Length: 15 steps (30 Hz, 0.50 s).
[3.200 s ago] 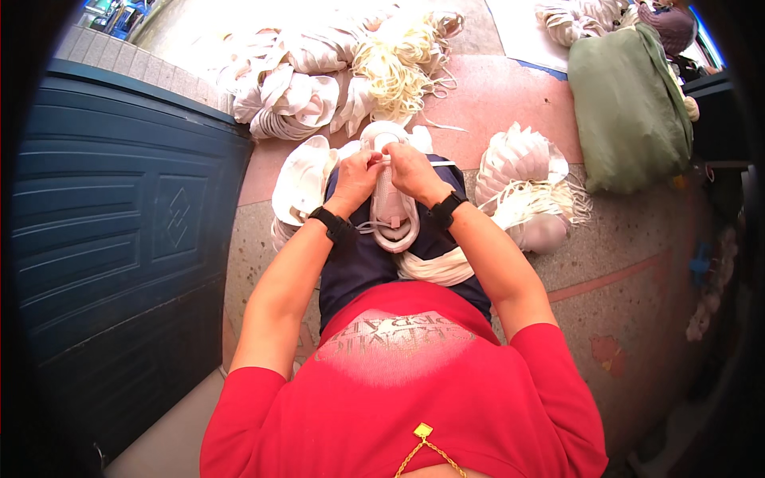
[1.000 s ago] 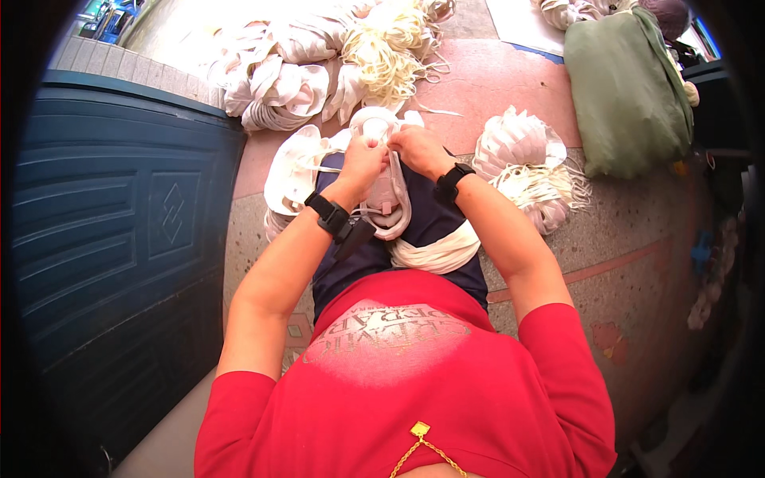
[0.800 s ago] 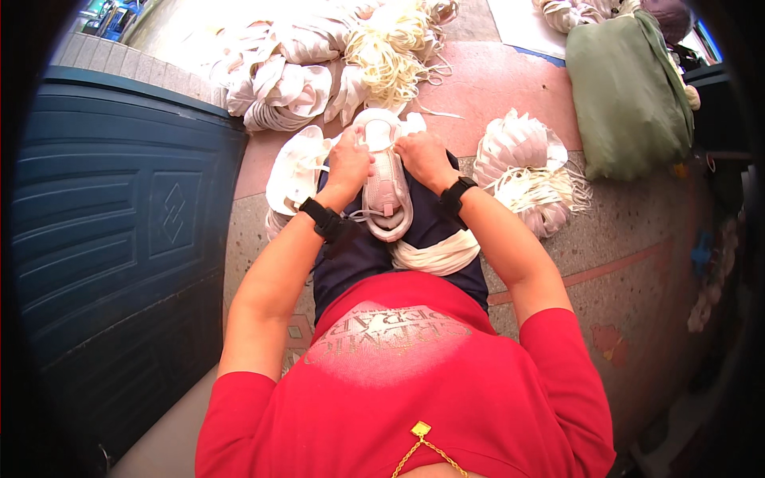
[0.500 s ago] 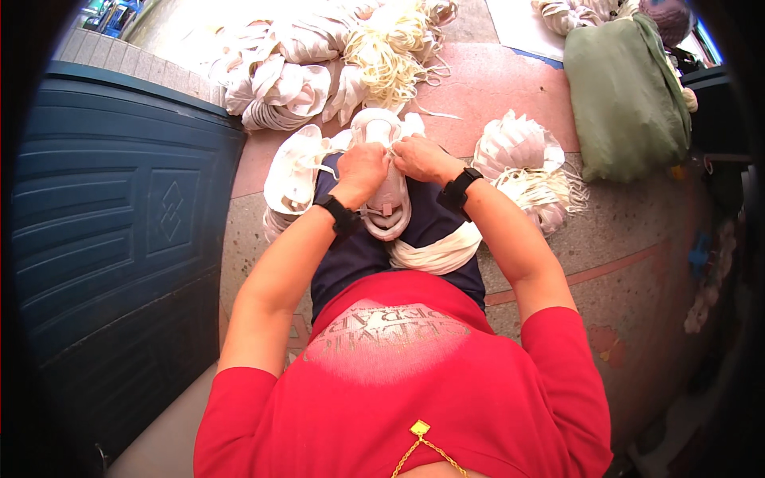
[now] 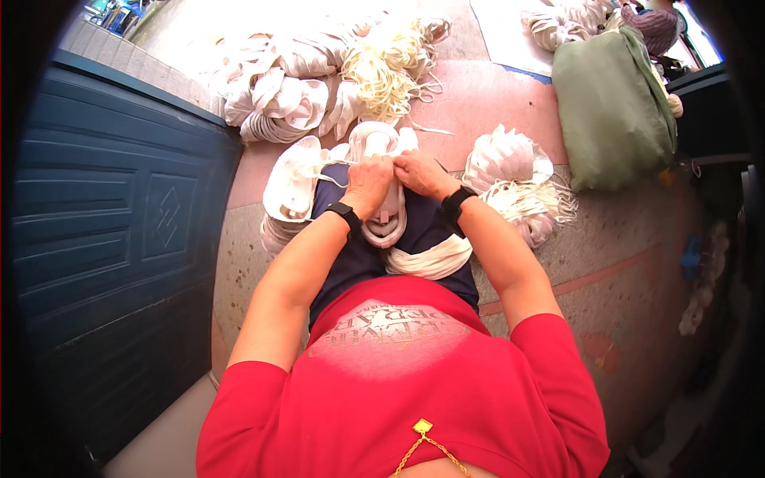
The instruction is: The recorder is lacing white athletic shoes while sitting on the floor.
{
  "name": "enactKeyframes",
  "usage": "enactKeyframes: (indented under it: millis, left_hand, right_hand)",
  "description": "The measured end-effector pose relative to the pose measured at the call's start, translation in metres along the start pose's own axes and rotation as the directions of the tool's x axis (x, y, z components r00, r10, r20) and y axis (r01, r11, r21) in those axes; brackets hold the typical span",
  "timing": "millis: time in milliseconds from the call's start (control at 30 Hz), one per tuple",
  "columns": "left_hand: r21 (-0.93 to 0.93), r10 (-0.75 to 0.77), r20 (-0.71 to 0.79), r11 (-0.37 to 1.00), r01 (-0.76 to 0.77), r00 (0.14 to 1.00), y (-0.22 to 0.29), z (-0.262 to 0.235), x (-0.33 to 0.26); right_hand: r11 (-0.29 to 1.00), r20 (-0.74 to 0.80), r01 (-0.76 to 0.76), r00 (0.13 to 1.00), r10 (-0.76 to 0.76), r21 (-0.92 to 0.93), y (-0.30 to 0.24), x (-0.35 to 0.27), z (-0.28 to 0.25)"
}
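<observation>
A white shoe upper [image 5: 383,213] lies lengthwise on my lap, its toe pointing away and its heel opening towards me. My left hand [image 5: 369,186] is closed over its left side, fingertips pinched at the lacing area. From the right, my right hand [image 5: 423,174] pinches at the same spot, its fingertips almost touching the left ones. A thin white shoelace seems to be between them, though my fingers mostly hide it. Beside my left thigh sits another white shoe upper [image 5: 288,185] with a loose strand. A bundle of cream laces [image 5: 431,260] lies across my right thigh.
Several bundled white uppers [image 5: 287,99] and a heap of yellowish laces [image 5: 381,76] lie ahead on the floor. Another bundle of uppers [image 5: 510,163] with laces is right of my knee. A green sack [image 5: 613,111] stands farther right; a blue panelled door [image 5: 111,199] is at left.
The view has shifted slightly, so the floor things sit a little lower and to the left. Both hands stay at the upper's lacing area, with the fingertips still close together.
</observation>
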State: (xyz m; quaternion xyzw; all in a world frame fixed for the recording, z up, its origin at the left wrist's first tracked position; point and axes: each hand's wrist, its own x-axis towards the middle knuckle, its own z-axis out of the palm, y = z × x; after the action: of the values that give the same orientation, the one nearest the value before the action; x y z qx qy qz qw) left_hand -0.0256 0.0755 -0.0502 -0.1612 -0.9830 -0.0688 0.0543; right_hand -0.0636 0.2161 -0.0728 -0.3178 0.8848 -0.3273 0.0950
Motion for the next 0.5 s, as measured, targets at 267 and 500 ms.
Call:
enactKeyframes:
  millis: [267, 500]
  left_hand:
    - [-0.238, -0.135, 0.267, 0.95, 0.201, 0.954, 0.006, -0.097, -0.047]
    - [-0.692, -0.256, 0.43, 0.523, 0.498, 0.866, -0.038, -0.111, -0.046]
  right_hand:
    - [0.931, -0.198, 0.265, 0.928, -0.317, -0.249, -0.054, -0.029, -0.009]
    - [0.727, -0.408, -0.093, 0.776, 0.482, 0.68, 0.017, -0.141, -0.136]
